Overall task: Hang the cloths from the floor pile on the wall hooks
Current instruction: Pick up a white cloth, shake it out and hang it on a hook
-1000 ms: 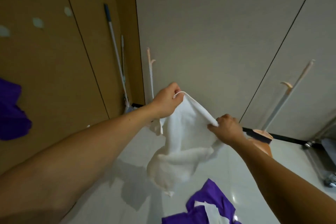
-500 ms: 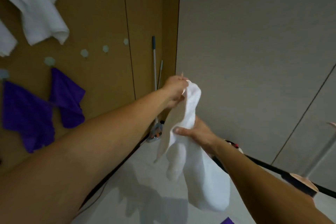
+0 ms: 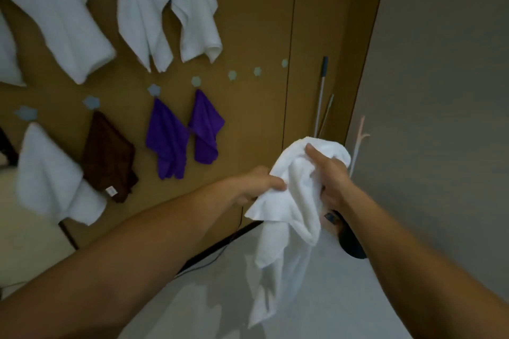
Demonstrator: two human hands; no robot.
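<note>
A white cloth (image 3: 289,217) hangs bunched between both hands in front of the brown wall. My left hand (image 3: 259,181) grips its left side, and my right hand (image 3: 327,173) grips its upper right, fingers curled over the bunched top. The lower part of the cloth dangles toward the floor. On the brown wall, pale blue flower-shaped hooks run in a rising row; three bare hooks (image 3: 257,71) lie to the right of two hanging purple cloths (image 3: 168,140). A brown cloth (image 3: 110,157) and several white cloths (image 3: 143,8) also hang on the wall. The floor pile is out of view.
A mop handle (image 3: 321,96) leans in the corner where the brown wall meets a grey wall (image 3: 440,91). A pinkish pole (image 3: 358,143) stands just behind the held cloth. A dark rounded object (image 3: 349,242) sits low by my right forearm. The pale floor (image 3: 316,311) lies below.
The view has swung left and up onto the brown wall with its hanging cloths. Both hands have come together and bunched the white cloth, which was spread wide a second ago.
</note>
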